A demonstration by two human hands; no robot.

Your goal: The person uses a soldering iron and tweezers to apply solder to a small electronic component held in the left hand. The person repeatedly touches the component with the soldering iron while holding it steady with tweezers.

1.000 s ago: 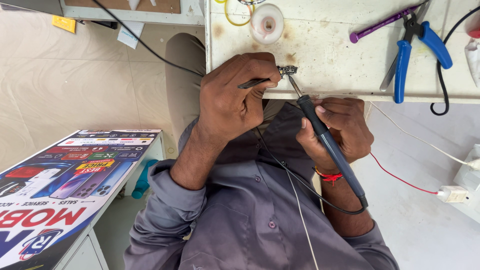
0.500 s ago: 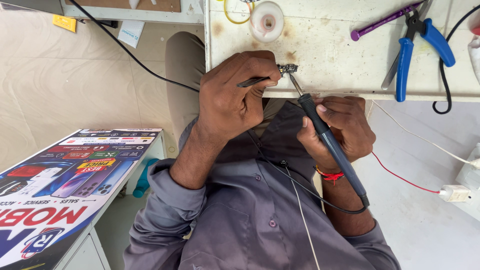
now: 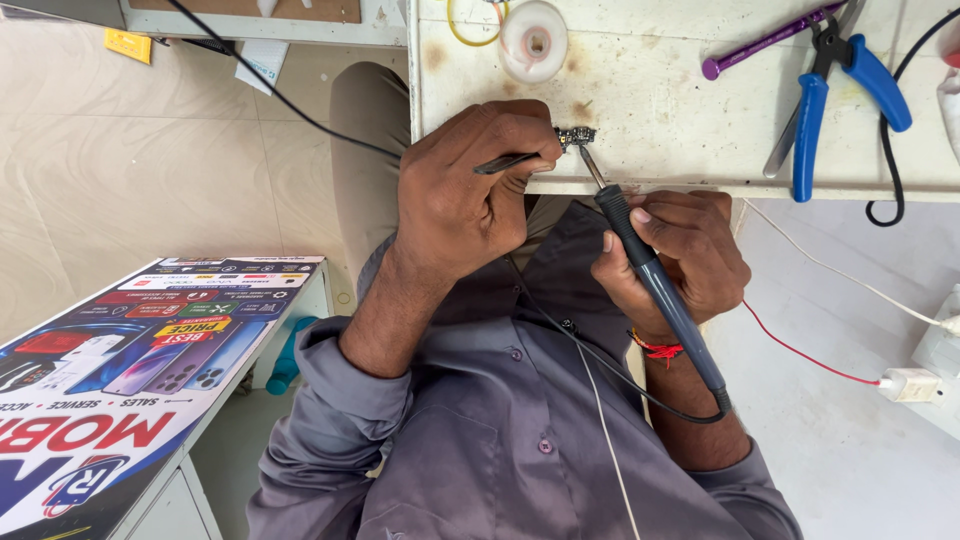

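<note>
While the person's grey shirt [image 3: 520,450] fills the foreground, the right hand [image 3: 675,255] wraps closed around a soldering iron [image 3: 650,275], its tip angled up past the fingertips onto a small circuit board [image 3: 577,135]. The left hand [image 3: 475,190] pinches tweezers [image 3: 510,162] shut beside that board at the table [image 3: 660,100] edge. Beyond the fingers lie a solder-wick reel [image 3: 533,40] and blue pliers [image 3: 835,100].

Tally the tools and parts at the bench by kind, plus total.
Soldering iron: 1, in right hand
Tweezers: 1, in left hand
Small board: 1
Blue pliers: 1
Purple tool: 1
White reel: 1
Total: 6
</note>
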